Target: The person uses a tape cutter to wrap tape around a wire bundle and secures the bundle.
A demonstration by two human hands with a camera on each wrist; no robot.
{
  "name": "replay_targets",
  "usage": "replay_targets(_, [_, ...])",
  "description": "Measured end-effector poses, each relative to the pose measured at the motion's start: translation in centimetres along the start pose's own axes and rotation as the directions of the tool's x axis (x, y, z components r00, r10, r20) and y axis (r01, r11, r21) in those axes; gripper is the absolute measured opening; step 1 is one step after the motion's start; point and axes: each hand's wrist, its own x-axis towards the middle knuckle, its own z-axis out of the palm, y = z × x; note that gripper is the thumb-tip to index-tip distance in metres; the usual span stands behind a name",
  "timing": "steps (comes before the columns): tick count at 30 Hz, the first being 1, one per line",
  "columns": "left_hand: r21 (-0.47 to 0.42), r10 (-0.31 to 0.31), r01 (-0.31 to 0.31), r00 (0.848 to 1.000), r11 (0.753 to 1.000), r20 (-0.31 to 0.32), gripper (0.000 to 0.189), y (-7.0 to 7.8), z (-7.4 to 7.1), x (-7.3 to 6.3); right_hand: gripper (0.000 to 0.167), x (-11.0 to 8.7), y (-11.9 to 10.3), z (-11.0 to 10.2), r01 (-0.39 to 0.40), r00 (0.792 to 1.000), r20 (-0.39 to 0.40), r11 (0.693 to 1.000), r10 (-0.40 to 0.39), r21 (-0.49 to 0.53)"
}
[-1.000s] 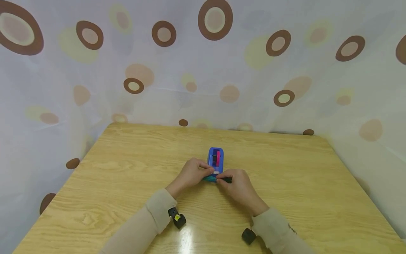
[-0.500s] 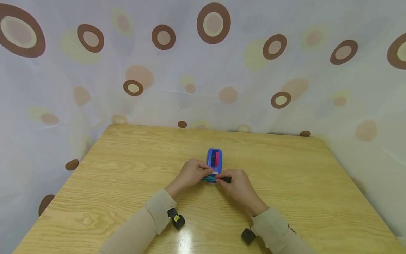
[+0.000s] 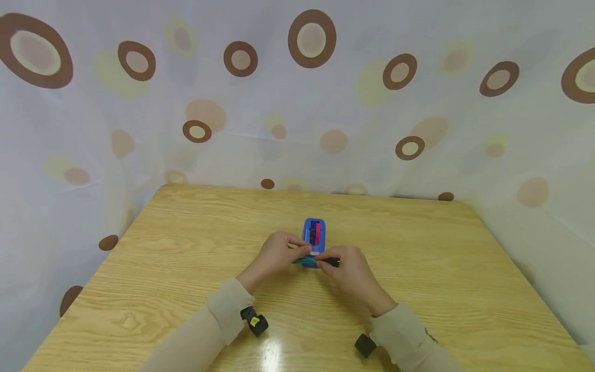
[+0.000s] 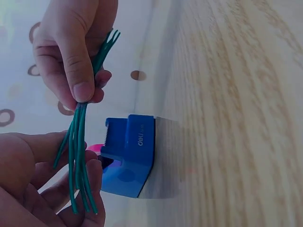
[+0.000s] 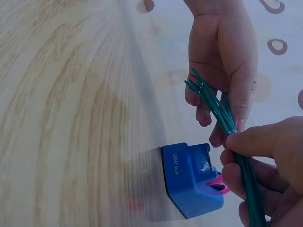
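My right hand (image 3: 351,269) pinches a bundle of thin green wires (image 5: 220,111) between thumb and fingers; the loose ends fan out towards my left hand (image 3: 277,252). A clear, shiny bit, apparently tape (image 5: 232,132), shows on the bundle beside the right thumb tip. In the left wrist view, the left hand's thumb and index finger come together behind the wires; whether they hold tape there cannot be made out. Directly behind both hands stands a blue tape dispenser (image 3: 308,235) with a pink core (image 3: 318,233) and a toothed cutting edge (image 4: 107,135).
Everything is on a wood-grain table (image 3: 223,217). A patterned curtain (image 3: 260,103) hangs around the far and side edges. Small black cameras (image 3: 255,321) sit on the wrists, low over the tabletop.
The head view has tilted slightly, so the scene sits a little lower. Both hands stay almost still by the dispenser; the left wrist has drifted slightly left.
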Motion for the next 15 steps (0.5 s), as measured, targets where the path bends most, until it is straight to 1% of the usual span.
replay_targets(4, [-0.033, 0.002, -0.002, 1.000, 0.999, 0.010, 0.021, 0.7, -0.3, -0.4, 0.010, -0.1, -0.1, -0.4, 0.018, 1.000, 0.000, 1.000, -0.018, -0.008])
replay_targets(8, [-0.051, 0.020, -0.019, 0.999, 0.999, 0.033, 0.020, 1.2, -0.5, -0.8, 0.010, -0.1, -0.1, -0.8, 0.028, 1.000, 0.002, 0.999, -0.028, -0.021])
replay_targets(13, [-0.049, 0.030, -0.028, 0.998, 0.998, 0.053, 0.019, 1.8, -0.6, -1.2, 0.009, -0.1, -0.3, -1.3, 0.057, 0.998, -0.014, 0.997, -0.058, -0.052])
replay_targets(15, [-0.043, 0.043, -0.040, 0.997, 0.998, 0.057, 0.019, 2.0, -0.6, -1.3, 0.009, -0.1, -0.5, -1.5, 0.071, 0.997, -0.025, 0.996, -0.072, -0.061])
